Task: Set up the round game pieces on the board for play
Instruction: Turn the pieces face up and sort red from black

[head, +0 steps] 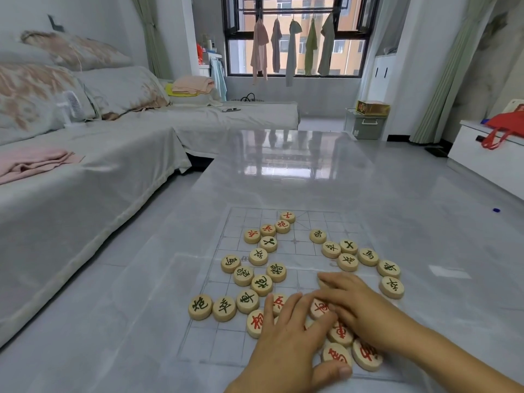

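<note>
red pieces (337,354) partly hidden under L hand (286,336), R hand (361,304)

The pieces (347,262) bear Chinese characters: dark 炮 (200,307), dark 卒 (224,308) and dark 車 (247,301) in a row at the board's (212,344) left edge, dark 將 (276,272) mid-board, red 兵 (252,236) toward the far edge, dark 馬 (368,256) by the right edge.

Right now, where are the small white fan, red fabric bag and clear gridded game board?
Small white fan (74,104): head view, round grille.
Red fabric bag (510,124): head view, its body.
Clear gridded game board (226,344): head view, bare near-left corner.
</note>
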